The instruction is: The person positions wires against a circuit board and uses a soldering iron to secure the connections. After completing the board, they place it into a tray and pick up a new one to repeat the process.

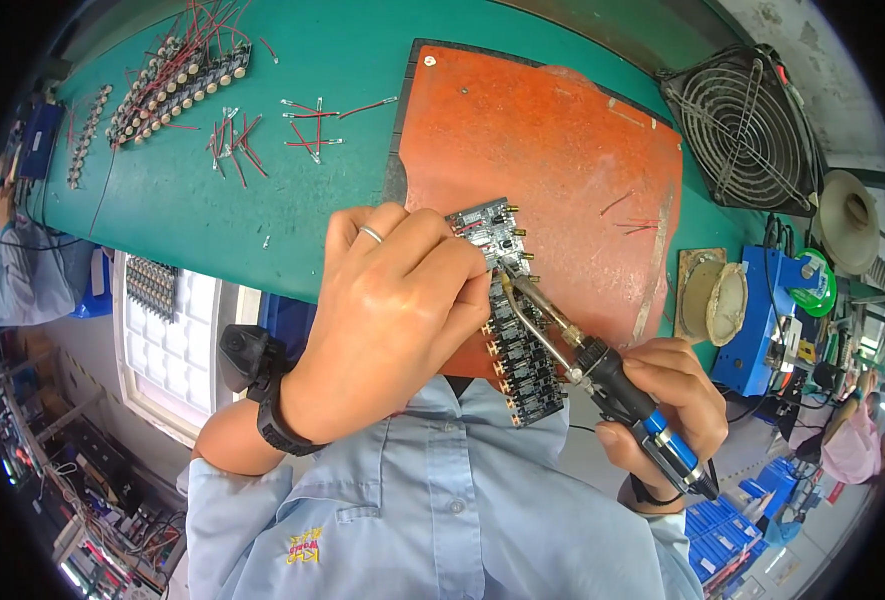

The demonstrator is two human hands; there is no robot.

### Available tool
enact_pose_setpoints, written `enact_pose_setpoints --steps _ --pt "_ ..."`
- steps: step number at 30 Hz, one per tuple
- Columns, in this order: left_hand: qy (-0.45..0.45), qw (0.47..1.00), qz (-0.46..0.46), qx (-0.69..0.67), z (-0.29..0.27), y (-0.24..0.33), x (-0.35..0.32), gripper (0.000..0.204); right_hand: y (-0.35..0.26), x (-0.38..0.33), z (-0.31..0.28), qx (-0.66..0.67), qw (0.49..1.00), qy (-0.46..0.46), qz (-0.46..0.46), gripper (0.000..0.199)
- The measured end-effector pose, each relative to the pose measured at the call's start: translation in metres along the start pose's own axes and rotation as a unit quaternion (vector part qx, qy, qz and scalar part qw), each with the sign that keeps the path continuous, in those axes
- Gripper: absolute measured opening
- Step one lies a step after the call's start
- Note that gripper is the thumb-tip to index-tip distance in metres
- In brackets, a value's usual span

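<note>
A strip of dark circuit boards [530, 366] with small gold-coloured parts along its edges lies near the front of the orange mat. My left hand [402, 280], with a ring on one finger, is closed at the left edge of the strip's far end. Its fingertips are bent down at the board, and what they pinch is hidden. In my right hand [677, 400] is a black and blue soldering iron [630, 392] with a thin metal feed tube beside its tip. The iron slants up to the left, its tip at the board close to my left fingers.
The orange mat [552, 130] rests on a green table [292, 210]. Short red wires [312, 130] and a heap of wired boards [177, 90] lie at the far left. At the right stand a fan [742, 130], a round tip cleaner [712, 300] and a blue solder-reel stand [752, 330].
</note>
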State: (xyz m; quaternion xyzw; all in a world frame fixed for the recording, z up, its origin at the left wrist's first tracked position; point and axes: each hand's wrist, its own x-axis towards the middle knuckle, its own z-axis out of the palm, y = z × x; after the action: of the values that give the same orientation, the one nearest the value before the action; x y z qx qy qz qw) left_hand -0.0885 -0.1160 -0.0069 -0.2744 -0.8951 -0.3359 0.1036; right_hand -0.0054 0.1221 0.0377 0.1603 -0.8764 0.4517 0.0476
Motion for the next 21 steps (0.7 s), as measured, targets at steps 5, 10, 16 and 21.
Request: enact_pose_setpoints --steps 5,10,16,21 --pt "-0.003 1.000 0.003 0.001 0.000 -0.001 0.002 0.015 -0.002 0.004 -0.002 -0.011 1.000 -0.017 0.007 0.047" --pt "-0.002 1.000 0.001 0.001 0.000 -0.004 0.001 0.015 0.005 0.002 -0.004 0.015 0.997 0.073 -0.036 0.050" --pt "-0.004 1.000 -0.005 0.000 -0.006 0.001 0.003 0.015 0.009 -0.014 0.004 0.083 0.972 0.217 0.035 0.056" --pt "-0.009 1.000 0.009 -0.007 -0.007 0.002 0.002 0.015 0.017 -0.021 0.005 0.076 0.973 0.205 0.070 0.058"
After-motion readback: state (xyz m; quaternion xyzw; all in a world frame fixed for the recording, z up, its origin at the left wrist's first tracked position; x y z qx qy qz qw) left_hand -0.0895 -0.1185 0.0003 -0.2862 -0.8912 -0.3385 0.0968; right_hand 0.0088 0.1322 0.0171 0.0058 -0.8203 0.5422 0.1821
